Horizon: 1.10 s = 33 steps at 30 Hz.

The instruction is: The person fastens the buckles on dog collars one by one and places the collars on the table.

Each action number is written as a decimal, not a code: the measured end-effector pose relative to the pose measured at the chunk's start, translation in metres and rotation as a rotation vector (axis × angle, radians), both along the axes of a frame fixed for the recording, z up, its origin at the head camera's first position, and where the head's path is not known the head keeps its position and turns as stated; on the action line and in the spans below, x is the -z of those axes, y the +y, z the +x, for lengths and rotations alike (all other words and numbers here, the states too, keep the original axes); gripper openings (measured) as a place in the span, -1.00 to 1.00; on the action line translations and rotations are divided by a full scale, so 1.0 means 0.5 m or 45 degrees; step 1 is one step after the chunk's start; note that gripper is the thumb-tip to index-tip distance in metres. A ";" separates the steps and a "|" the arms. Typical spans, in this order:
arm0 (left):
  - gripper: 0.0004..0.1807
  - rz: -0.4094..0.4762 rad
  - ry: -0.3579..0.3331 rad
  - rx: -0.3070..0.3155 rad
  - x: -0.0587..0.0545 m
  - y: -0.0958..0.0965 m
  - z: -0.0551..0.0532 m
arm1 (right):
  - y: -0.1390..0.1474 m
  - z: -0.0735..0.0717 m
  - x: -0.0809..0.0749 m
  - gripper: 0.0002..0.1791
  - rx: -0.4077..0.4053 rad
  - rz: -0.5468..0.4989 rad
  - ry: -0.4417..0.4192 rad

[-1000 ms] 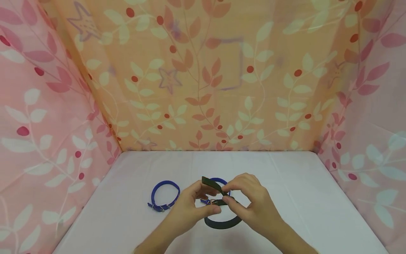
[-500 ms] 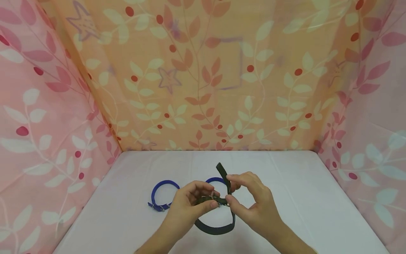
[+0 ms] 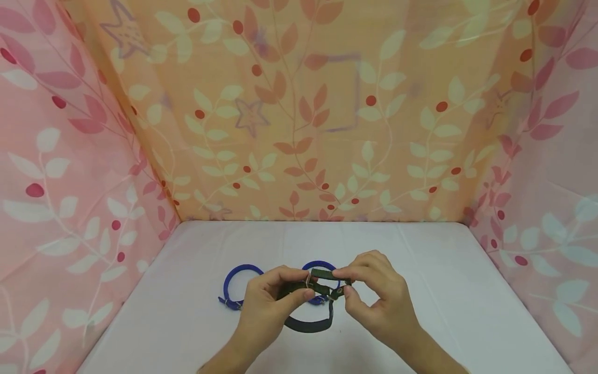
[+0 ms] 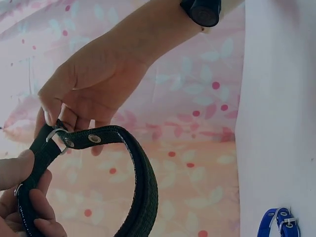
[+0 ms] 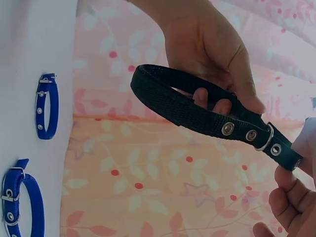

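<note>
A dark green webbing collar [image 3: 308,326] with metal eyelets is held up in both hands, its loop hanging below them in the head view. My left hand [image 3: 273,293] pinches it by the metal buckle between thumb and fingers. The right hand [image 3: 380,285] pinches the strap's free end, which bends back leftward toward the left hand. In the right wrist view the eyeleted strap passes through a metal ring [image 5: 266,138] near the right fingertips. Two blue collars lie behind the hands: one at the left [image 3: 240,268], the other [image 3: 319,265] partly covered by the green collar and hands.
The white tabletop [image 3: 444,291] carries the blue collars. Around it stand cloth walls with leaf patterns, pink at the left [image 3: 70,182] and right, and yellow-orange at the back [image 3: 299,130]. A dark camera [image 4: 205,15] sits on the right wrist.
The strap's free end first pointed up and left, then stood upright in the right hand, and now lies bent leftward near the buckle. The hanging loop has shifted left.
</note>
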<state>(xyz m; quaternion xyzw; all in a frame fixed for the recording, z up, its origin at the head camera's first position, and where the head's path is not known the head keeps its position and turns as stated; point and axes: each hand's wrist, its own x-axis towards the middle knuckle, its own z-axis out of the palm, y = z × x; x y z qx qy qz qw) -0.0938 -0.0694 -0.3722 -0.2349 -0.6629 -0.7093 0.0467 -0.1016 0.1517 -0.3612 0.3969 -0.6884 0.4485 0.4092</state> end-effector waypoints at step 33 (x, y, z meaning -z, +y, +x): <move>-0.71 -0.073 -0.131 0.081 -0.003 -0.006 -0.004 | 0.011 0.009 0.010 -0.56 0.028 0.342 -0.191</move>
